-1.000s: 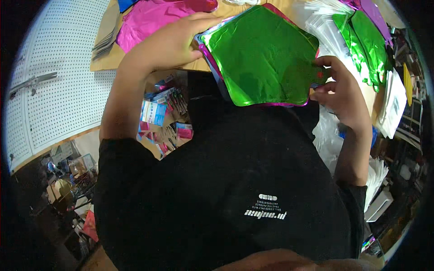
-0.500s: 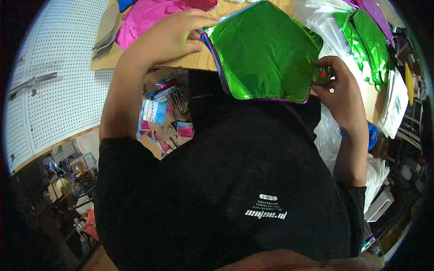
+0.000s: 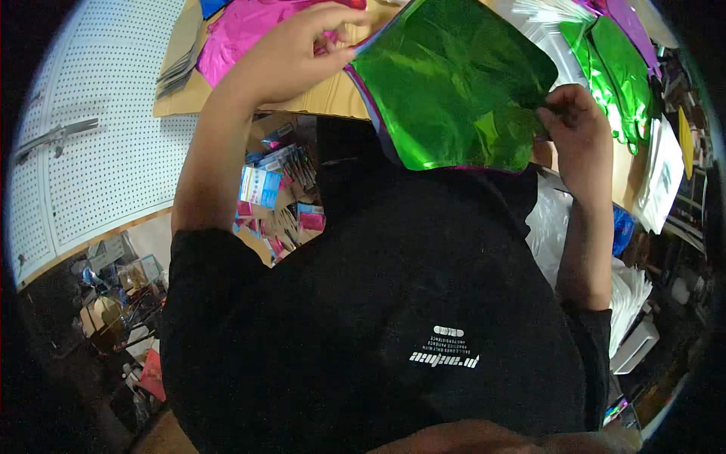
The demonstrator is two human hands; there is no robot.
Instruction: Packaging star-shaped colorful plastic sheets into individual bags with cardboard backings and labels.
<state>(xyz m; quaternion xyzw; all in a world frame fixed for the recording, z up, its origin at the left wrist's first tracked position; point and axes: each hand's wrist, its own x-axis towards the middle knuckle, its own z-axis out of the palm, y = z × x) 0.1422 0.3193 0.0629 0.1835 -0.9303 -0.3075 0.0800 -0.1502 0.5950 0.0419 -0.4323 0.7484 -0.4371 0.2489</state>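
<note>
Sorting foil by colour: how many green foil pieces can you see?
2: one green foil held by both hands, another green foil lying on the table at right. More may be hidden underneath.

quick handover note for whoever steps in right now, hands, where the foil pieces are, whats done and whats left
Left hand: fingers pinch the upper left edge of the green foil sheet.
Right hand: fingers pinch its lower right edge.
The sheet is held over the wooden table, with a pink edge showing beneath it.
A pink foil piece lies on the table to the left; more green foil pieces and a purple one lie to the right.
Done: top sheet gripped at both sides.
Left: it is not yet set down.
</note>
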